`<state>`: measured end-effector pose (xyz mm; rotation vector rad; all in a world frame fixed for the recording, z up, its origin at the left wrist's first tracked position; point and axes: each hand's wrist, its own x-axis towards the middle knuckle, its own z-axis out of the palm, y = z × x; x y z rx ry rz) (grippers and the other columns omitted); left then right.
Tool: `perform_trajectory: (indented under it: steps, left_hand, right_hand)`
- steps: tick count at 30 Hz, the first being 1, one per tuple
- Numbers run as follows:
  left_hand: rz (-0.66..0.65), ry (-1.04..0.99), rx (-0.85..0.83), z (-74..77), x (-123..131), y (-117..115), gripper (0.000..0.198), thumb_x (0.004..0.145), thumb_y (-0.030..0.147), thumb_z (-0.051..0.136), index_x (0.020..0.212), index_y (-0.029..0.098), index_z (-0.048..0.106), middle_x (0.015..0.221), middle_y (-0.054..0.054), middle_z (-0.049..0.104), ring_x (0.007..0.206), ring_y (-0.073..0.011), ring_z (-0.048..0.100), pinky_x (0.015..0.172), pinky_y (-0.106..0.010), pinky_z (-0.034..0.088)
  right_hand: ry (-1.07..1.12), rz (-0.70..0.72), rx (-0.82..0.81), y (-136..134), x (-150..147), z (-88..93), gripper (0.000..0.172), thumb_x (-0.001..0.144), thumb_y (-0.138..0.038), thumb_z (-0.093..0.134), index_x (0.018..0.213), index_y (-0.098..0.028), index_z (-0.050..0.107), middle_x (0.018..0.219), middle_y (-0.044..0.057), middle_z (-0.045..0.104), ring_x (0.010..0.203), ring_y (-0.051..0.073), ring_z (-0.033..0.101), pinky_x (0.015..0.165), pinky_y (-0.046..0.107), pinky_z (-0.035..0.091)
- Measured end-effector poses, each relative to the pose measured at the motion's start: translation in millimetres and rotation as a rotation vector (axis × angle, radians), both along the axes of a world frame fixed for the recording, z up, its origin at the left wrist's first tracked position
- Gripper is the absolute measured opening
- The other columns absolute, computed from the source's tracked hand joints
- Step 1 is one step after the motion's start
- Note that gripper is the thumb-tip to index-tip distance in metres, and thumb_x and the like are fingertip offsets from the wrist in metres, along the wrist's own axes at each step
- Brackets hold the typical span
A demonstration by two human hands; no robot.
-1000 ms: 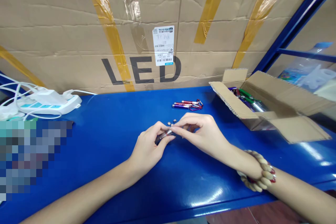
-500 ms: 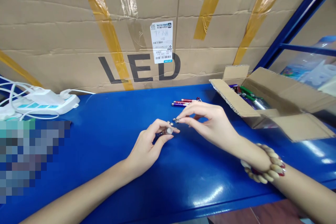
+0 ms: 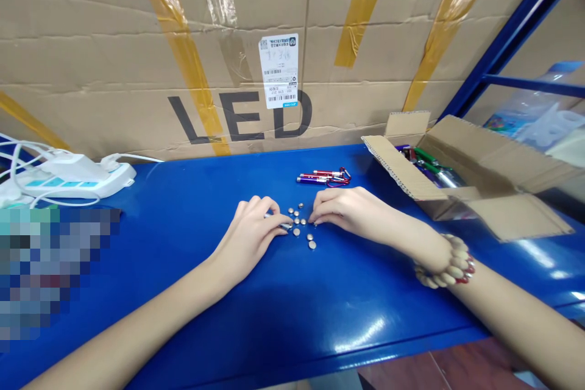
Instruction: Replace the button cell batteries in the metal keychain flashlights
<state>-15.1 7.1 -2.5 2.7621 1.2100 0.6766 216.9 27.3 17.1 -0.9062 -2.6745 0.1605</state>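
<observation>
My left hand rests on the blue table with its fingers curled over a small keychain flashlight, of which only the metal tip shows. Several small silver button cells lie scattered between my two hands. My right hand, with a bead bracelet on its wrist, lies low on the table. Its fingers are bunched together, with the tips touching down at the right edge of the cells. Whatever they may pinch is hidden.
A few red and purple keychain flashlights lie just behind the hands. An open cardboard box at the right holds more of them. A white power strip with cables sits at the left. A large carton marked LED forms the back wall.
Both hands have come down from a raised pinch onto the table. Several button cells now lie exposed between them. The right hand has moved away from the flashlight's end.
</observation>
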Motion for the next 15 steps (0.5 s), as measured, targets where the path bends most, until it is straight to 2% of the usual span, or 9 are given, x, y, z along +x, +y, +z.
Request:
perform_trajectory:
  steps: [4,7,9,12,15]
  left_hand:
    - [0.083,-0.077,-0.039,-0.3,2,0,0.019,0.092,0.028,0.045,0.1,0.024,0.061,0.092,-0.003,0.06,0.084,-0.0187,0.049,0.074,-0.032,0.035]
    - [0.134,-0.172,-0.093,0.9,3,1,0.018,0.093,0.03,0.042,0.094,0.02,0.057,0.092,-0.003,0.062,0.086,-0.0185,0.052,0.08,-0.033,0.037]
    - [0.141,-0.219,-0.096,1.8,3,2,0.018,0.093,0.03,0.04,0.093,0.019,0.054,0.092,-0.004,0.062,0.088,-0.0186,0.053,0.082,-0.033,0.039]
    - [0.129,-0.238,-0.056,2.2,1,3,0.02,0.093,0.034,0.039,0.095,0.02,0.053,0.094,-0.005,0.062,0.091,-0.0198,0.055,0.084,-0.033,0.041]
    - [0.138,-0.232,-0.061,1.0,0,3,0.024,0.091,0.041,0.039,0.094,0.021,0.054,0.093,-0.006,0.063,0.089,-0.0208,0.058,0.081,-0.032,0.043]
  right_hand:
    - [0.039,-0.048,-0.049,1,1,6.9,0.015,0.084,-0.027,0.059,0.094,-0.021,0.069,0.093,0.003,0.067,0.08,0.013,0.062,0.067,0.024,0.045]
    - [0.082,0.014,-0.241,-4,-5,11.5,0.024,0.074,-0.039,0.068,0.086,-0.018,0.069,0.079,0.001,0.066,0.068,0.011,0.06,0.059,0.022,0.044]
    - [0.058,0.078,-0.322,-11,-12,10.9,0.021,0.074,-0.038,0.068,0.08,-0.018,0.068,0.07,-0.001,0.064,0.063,0.01,0.059,0.057,0.02,0.042]
    - [0.041,0.098,-0.215,-19,-23,7.3,0.013,0.084,-0.028,0.059,0.085,-0.018,0.067,0.079,0.0,0.066,0.076,0.01,0.06,0.066,0.02,0.043]
    - [0.066,0.042,-0.105,-16,-19,12.5,0.014,0.085,-0.023,0.058,0.093,-0.018,0.067,0.091,0.002,0.066,0.081,0.01,0.061,0.07,0.02,0.044]
